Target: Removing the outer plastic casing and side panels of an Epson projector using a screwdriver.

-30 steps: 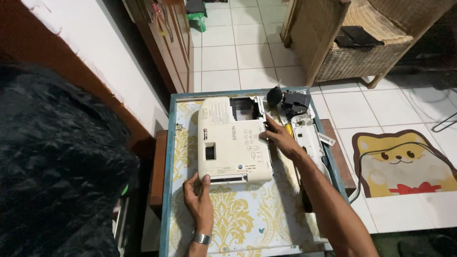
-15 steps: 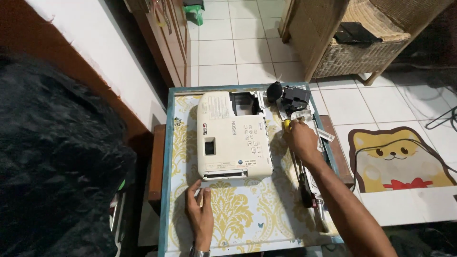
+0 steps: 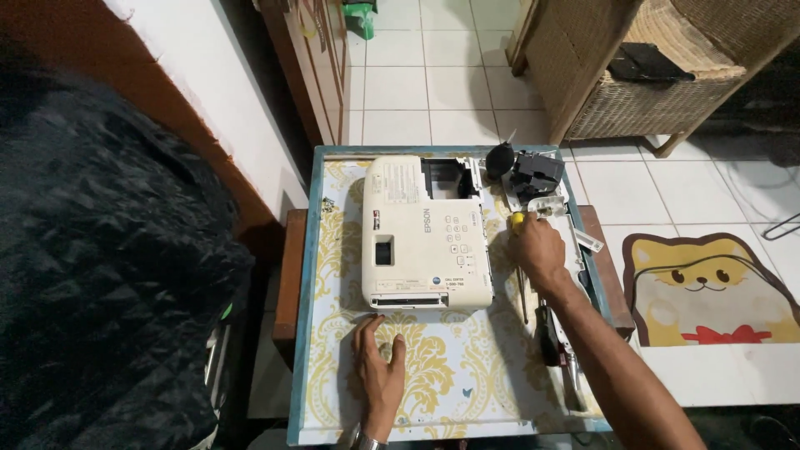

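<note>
A white projector [image 3: 425,237] lies flat on a small table with a yellow-patterned top and blue rim [image 3: 302,292]. My left hand [image 3: 377,367] rests flat on the table just in front of the projector, fingers spread, holding nothing. To the right of the projector, my right hand [image 3: 537,250] closes on a screwdriver with a yellow handle [image 3: 517,219], whose tip shows above my fingers. Its shaft is hidden by my hand.
A black air blower [image 3: 498,160] and a dark projector part [image 3: 536,173] sit at the table's far right corner. More tools [image 3: 547,333] lie along the right edge. A wicker cabinet [image 3: 642,75] stands beyond; a cat-pattern mat [image 3: 708,287] lies right.
My right hand left the projector's right side and moved right to the tools, closing on the yellow-handled screwdriver. My left hand stayed flat in front of the projector.
</note>
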